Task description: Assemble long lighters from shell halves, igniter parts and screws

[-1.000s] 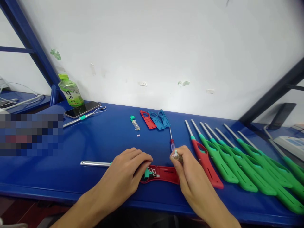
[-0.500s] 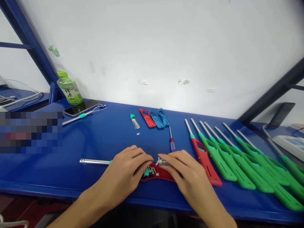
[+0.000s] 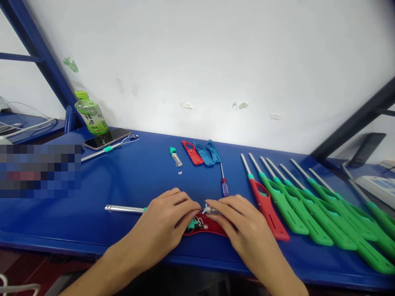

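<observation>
The right hand (image 3: 243,218)'s grip clamps a clear fuel tank (image 3: 213,210), valve leftward, over the red lighter half-shell (image 3: 214,227) on the worktop (image 3: 145,176); the left hand (image 3: 169,213), probably steadying the half-shell, hides its grip's state

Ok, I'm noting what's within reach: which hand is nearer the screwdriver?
Right. The right hand is just below the screwdriver in the view, close to its handle; the left hand is farther away, down and left.
</observation>
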Tool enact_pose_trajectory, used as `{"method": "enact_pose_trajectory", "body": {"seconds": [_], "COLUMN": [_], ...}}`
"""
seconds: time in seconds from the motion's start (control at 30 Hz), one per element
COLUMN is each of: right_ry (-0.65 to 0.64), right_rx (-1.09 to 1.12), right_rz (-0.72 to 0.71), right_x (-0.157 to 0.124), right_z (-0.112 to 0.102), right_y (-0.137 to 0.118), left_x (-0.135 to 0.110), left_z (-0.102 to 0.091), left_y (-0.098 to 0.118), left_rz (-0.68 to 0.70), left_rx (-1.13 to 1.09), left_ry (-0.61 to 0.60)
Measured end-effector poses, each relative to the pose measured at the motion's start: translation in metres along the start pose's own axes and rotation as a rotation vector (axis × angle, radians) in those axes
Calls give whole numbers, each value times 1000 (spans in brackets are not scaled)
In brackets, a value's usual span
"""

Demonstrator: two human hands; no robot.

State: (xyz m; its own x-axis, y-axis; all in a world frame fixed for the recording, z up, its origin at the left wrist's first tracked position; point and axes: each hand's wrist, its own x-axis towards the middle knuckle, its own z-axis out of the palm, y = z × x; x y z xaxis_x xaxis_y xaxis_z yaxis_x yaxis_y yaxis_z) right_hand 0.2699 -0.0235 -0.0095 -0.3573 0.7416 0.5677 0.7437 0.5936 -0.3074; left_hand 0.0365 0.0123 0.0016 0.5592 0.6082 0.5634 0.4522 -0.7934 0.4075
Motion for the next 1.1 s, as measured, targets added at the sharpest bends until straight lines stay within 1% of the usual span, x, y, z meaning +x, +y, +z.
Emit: {"method": "enact_pose_trajectory", "body": {"seconds": [0.23, 0.43, 0.77, 0.93, 1.0, 1.1], "right_ry": [-11, 8, -11, -3, 4, 16], "right_rx": [-8, -26, -25, -42, -46, -9], "right_rz": [-19, -51, -62, -82, -82, -45], "right_x": [2, 1, 0, 1, 1, 2], "right_z": [-2, -3, -5, -4, -4, -6], "right_y": [-2, -2, -4, -6, -7, -9], "left_x": [0, 0, 0, 4, 3, 1], "left_z": [-1, -1, -1, -1, -1, -1], "left_y": [2, 2, 4, 5, 5, 5], "left_rz": [7, 12, 65, 130, 121, 66], "left_rx": [13, 15, 67, 92, 92, 74], "left_ry": [-24, -24, -15, 0, -3, 5]}}
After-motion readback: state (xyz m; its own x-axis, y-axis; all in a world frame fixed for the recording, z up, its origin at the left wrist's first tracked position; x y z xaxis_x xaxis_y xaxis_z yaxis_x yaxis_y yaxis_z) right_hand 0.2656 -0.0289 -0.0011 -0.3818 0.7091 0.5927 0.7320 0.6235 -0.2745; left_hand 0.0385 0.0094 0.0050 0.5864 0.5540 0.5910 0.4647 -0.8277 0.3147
